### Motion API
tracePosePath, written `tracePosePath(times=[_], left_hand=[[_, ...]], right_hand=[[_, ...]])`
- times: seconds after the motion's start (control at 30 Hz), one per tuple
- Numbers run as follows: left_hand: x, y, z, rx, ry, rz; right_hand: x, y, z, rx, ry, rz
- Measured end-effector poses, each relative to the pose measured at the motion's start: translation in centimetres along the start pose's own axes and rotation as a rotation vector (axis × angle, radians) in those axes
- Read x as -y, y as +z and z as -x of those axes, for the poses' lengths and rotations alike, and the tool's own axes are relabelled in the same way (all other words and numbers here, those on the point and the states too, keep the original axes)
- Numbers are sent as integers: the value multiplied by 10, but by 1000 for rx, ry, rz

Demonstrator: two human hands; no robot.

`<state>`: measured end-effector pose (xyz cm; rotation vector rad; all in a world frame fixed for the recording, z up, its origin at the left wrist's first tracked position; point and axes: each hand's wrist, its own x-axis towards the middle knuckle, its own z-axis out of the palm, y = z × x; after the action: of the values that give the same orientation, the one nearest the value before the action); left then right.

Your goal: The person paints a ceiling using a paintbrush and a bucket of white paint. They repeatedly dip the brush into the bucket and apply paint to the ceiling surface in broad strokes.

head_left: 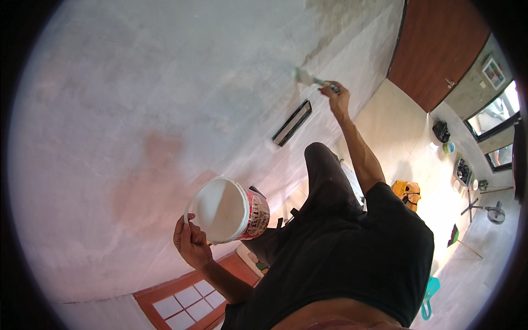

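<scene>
In my right hand (336,98) is a paintbrush (319,82), its pale bristles against the wall (220,60). The fingers are wrapped round its handle. Patches of grey, white and faded pink show on that wall. My left hand (192,240) grips a paint bucket (258,215) by its rim or handle; which of the two I cannot tell. White paint coats the bucket's inside, and its outside is red with a printed label. A dark-framed narrow rectangle (292,122) is set in the wall below the brush.
A brown door (440,49) stands at the upper right. On the pale floor (393,124) are a yellow bag (406,193), a black bag (441,131) and a standing fan (495,213). A teal plastic object (430,291) is at lower right. A red-framed window (184,308) lies at lower left.
</scene>
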<state>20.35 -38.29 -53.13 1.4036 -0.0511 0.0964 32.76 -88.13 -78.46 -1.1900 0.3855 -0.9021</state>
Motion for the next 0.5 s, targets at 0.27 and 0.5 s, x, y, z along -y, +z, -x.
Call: tracePosePath(times=[0.27, 0.5], left_hand=[[-1, 5, -1, 27, -6, -12], [3, -1, -1, 24, 10, 19]], right_hand=[[-3, 18, -29, -316, -161, 491], [15, 77, 129, 129, -81, 269]])
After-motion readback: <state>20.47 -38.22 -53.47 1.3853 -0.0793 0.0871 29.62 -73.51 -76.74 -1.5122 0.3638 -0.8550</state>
